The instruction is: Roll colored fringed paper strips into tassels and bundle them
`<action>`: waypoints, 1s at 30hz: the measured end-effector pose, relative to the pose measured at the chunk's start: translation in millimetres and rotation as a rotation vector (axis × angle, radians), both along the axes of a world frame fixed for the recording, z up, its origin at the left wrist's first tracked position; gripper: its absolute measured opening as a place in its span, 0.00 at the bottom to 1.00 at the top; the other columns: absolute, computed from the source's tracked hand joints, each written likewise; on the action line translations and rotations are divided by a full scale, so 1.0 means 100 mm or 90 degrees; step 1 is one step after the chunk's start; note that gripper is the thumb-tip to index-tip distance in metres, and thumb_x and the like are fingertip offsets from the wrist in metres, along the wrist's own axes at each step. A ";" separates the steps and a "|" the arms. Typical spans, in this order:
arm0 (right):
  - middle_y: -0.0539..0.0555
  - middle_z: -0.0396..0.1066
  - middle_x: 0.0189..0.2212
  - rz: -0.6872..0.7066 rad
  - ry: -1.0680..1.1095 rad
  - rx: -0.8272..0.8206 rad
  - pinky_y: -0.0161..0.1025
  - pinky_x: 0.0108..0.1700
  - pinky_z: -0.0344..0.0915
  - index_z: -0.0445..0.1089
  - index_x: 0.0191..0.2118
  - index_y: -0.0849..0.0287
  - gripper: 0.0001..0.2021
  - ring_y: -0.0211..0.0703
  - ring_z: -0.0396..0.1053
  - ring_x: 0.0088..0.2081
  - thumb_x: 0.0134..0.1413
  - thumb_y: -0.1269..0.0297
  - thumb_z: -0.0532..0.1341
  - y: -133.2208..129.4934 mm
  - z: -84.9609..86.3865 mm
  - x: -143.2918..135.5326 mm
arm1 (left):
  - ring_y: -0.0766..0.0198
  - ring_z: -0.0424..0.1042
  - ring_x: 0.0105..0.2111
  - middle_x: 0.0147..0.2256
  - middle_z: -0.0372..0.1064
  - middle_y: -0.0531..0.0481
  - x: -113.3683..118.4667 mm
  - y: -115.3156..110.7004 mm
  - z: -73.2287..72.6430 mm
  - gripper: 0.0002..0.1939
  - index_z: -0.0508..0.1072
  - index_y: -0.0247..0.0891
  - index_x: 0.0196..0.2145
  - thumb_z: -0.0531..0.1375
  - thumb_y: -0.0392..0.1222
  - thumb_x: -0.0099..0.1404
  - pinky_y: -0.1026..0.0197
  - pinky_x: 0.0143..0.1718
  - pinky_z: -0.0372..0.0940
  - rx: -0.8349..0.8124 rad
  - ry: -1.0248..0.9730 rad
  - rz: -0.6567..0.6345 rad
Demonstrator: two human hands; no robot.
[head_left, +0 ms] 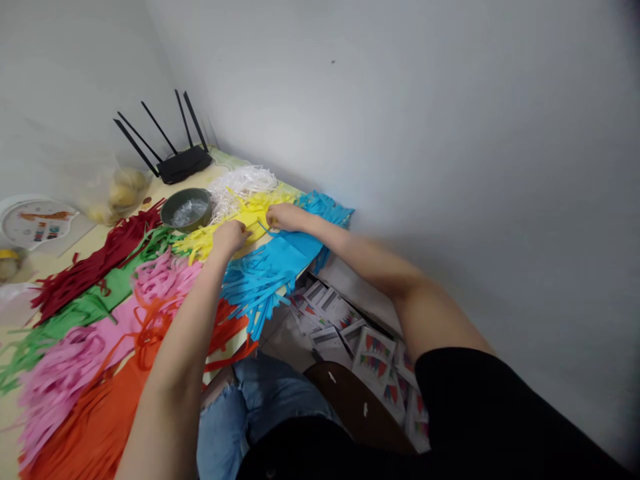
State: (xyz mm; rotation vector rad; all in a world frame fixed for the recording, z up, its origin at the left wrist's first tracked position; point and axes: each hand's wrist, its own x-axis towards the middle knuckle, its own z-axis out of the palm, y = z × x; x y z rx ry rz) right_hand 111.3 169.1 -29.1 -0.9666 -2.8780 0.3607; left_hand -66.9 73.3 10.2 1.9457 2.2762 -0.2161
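Observation:
A yellow fringed sheet (256, 215), cut into strips at both ends, lies under my two hands. My left hand (231, 237) rests on its near part with the fingers curled closed. Just to the right, my right hand (287, 217) is closed in a pinch over the yellow sheet's edge beside the blue fringed sheet (293, 250). A thin blue strip (265, 229) shows between the hands. Whatever sits between the fingertips of either hand is too small to make out. White shredded strips (245, 183) lie behind the yellow sheet.
Orange (107, 407), pink (67, 373), green (80, 313) and dark red (105, 257) fringed pieces cover the table's left. A bowl (186, 209) holds clear plastic bits. A black router (184, 164) stands behind. Printed packets (373, 353) lie below, beside a brown stool (357, 400).

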 end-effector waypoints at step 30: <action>0.58 0.77 0.44 -0.015 0.004 -0.020 0.35 0.38 0.54 0.76 0.40 0.62 0.07 0.45 0.70 0.45 0.55 0.71 0.65 0.03 0.01 0.02 | 0.44 0.76 0.50 0.48 0.78 0.36 0.16 0.04 0.00 0.20 0.82 0.38 0.47 0.60 0.53 0.66 0.52 0.48 0.70 0.015 0.018 -0.001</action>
